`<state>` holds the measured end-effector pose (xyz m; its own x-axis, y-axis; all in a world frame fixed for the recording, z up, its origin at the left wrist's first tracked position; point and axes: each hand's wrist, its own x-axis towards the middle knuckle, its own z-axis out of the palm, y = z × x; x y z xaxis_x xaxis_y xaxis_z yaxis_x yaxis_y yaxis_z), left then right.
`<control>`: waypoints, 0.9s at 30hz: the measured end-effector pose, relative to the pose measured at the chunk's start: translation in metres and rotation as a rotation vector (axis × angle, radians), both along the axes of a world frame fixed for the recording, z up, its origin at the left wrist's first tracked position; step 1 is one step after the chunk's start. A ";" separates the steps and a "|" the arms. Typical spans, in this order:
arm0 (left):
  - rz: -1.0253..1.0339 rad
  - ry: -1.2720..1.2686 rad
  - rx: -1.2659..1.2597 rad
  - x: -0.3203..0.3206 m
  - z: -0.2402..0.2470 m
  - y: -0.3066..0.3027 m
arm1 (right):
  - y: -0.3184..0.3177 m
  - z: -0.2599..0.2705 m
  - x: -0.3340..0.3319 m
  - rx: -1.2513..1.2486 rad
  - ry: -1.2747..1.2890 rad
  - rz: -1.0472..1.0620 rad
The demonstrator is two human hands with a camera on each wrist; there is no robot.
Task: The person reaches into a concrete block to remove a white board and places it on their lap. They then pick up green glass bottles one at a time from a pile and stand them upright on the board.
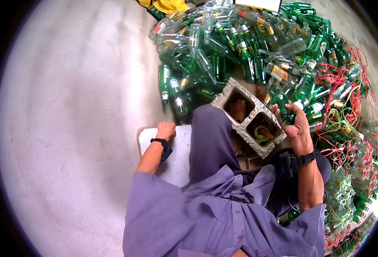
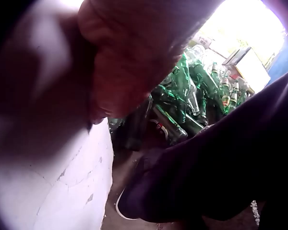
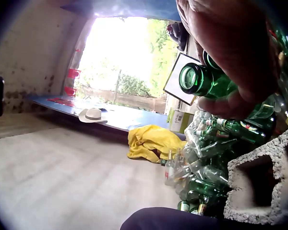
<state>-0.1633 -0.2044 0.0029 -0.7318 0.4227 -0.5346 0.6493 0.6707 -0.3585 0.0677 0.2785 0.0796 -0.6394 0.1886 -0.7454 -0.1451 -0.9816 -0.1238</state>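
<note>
My right hand (image 1: 298,128) grips the necks of two green glass bottles (image 1: 278,97), beside the right end of a grey hollow block (image 1: 262,150). In the right wrist view the fingers curl round the green necks (image 3: 218,85), with one open bottle mouth facing the camera and a second partly hidden behind it. On the far edge of a white board (image 1: 178,160) rests my left hand (image 1: 166,130), its fingers curled and nothing seen in them. The left wrist view shows this hand (image 2: 129,62) dark and close above the white surface (image 2: 81,177).
A large heap of green and clear bottles (image 1: 193,40) spreads ahead and right, some tied with red string (image 1: 337,77). Inside the block's openings lie a brown piece (image 1: 238,109) and yellow-green string (image 1: 264,132). Yellow cloth (image 3: 151,141) lies beyond; a knee (image 1: 210,124) is between the hands.
</note>
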 end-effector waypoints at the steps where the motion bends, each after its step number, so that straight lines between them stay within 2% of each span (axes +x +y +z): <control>1: 0.001 0.007 0.009 0.001 0.002 0.003 | 0.000 -0.002 0.001 0.014 0.001 0.005; 8: -0.213 0.035 0.217 0.029 0.024 0.031 | 0.004 -0.011 0.001 -0.052 0.008 0.011; 11: -0.142 -0.022 0.203 0.026 0.056 0.033 | -0.001 -0.003 -0.001 -0.020 0.014 0.008; 12: -0.167 0.051 0.284 0.023 0.066 0.032 | -0.003 -0.002 -0.001 0.002 0.011 0.006; 17: -0.098 0.168 0.215 0.007 0.114 0.032 | -0.006 0.003 0.001 0.046 0.037 0.021; 20: -0.046 0.263 0.263 0.007 0.165 0.056 | -0.005 0.008 0.000 0.027 0.017 0.015; 23: -0.070 0.397 0.239 0.001 0.214 0.080 | -0.005 0.010 0.000 0.025 0.032 0.019; 27: -0.157 0.559 0.338 -0.022 0.270 0.120 | -0.004 0.019 -0.001 0.012 0.013 0.017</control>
<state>-0.1848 -0.0840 0.2732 -0.7765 0.6240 0.0876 0.5258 0.7182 -0.4557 0.0667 0.2749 0.0982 -0.6521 0.1859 -0.7350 -0.1297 -0.9825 -0.1334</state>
